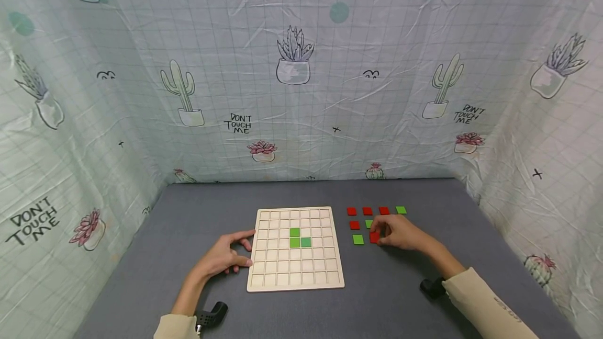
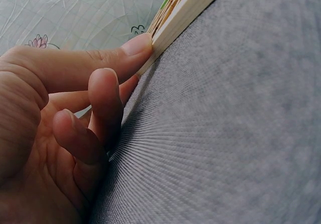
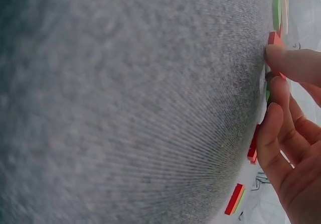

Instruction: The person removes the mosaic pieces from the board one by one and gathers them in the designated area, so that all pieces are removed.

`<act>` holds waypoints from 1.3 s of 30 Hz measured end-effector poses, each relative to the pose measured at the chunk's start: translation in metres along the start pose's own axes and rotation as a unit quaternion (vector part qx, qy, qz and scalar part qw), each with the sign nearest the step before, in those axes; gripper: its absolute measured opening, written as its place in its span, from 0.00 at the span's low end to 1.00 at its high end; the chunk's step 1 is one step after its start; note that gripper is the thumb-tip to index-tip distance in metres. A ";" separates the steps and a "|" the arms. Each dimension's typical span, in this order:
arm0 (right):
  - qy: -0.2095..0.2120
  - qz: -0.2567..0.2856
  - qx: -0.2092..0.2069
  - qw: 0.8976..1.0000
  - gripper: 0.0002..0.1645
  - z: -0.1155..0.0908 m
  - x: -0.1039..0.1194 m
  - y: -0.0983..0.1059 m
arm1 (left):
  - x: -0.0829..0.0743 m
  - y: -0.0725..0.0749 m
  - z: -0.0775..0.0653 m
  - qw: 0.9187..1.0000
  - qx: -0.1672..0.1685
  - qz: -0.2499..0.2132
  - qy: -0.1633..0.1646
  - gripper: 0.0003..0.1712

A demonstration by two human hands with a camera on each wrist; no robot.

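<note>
A pale wooden grid board (image 1: 273,280) lies on the grey table with three green tiles (image 1: 294,242) set in its squares. At the board's left edge my left hand (image 1: 218,256) touches the rim with thumb and index finger. The left wrist view shows the thumb (image 2: 135,45) against the wooden rim (image 2: 175,30) and other fingers loosely bent. To the right of the board, my right hand (image 1: 400,232) pinches a red tile (image 1: 374,237) at the table surface. The right wrist view shows the thumb on this red tile (image 3: 275,43); its far side is partly hidden.
Loose red tiles (image 1: 351,211) and green tiles (image 1: 358,239) lie in rough rows right of the board. Behind the table (image 1: 212,198) hangs a cactus-print curtain (image 1: 348,103), which also runs along both sides. A black wrist device (image 1: 214,315) shows by the left sleeve.
</note>
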State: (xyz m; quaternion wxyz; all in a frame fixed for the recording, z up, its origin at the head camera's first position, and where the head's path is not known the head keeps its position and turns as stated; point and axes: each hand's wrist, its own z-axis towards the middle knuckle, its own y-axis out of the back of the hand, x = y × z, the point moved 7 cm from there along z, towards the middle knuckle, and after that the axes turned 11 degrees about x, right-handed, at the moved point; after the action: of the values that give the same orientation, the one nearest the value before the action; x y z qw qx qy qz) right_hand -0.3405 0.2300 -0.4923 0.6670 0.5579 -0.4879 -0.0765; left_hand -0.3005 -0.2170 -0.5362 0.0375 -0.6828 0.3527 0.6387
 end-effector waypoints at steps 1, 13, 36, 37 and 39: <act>-0.002 0.001 0.000 1.000 0.13 0.000 0.000 0.000 | 0.000 0.000 0.000 1.000 0.000 -0.001 -0.001 0.47; -0.013 -0.016 0.001 1.000 0.13 0.001 -0.003 -0.003 | 0.000 0.000 -0.002 1.000 0.000 0.002 0.000 0.47; -0.015 -0.005 0.014 1.000 0.16 0.003 -0.001 -0.003 | -0.003 0.000 -0.002 1.000 -0.002 -0.001 -0.004 0.47; -0.019 -0.005 0.015 1.000 0.16 0.003 -0.001 -0.003 | -0.003 0.000 -0.002 1.000 -0.002 -0.002 -0.004 0.47; -0.017 -0.014 0.017 1.000 0.17 0.003 0.001 -0.001 | -0.004 0.000 -0.001 1.000 -0.001 -0.003 -0.005 0.47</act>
State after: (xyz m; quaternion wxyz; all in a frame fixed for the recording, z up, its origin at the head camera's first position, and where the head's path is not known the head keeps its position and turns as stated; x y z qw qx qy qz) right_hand -0.3420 0.2268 -0.4929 0.6481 0.5741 -0.4928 -0.0871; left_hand -0.2989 -0.2158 -0.5325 0.0408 -0.6803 0.3501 0.6426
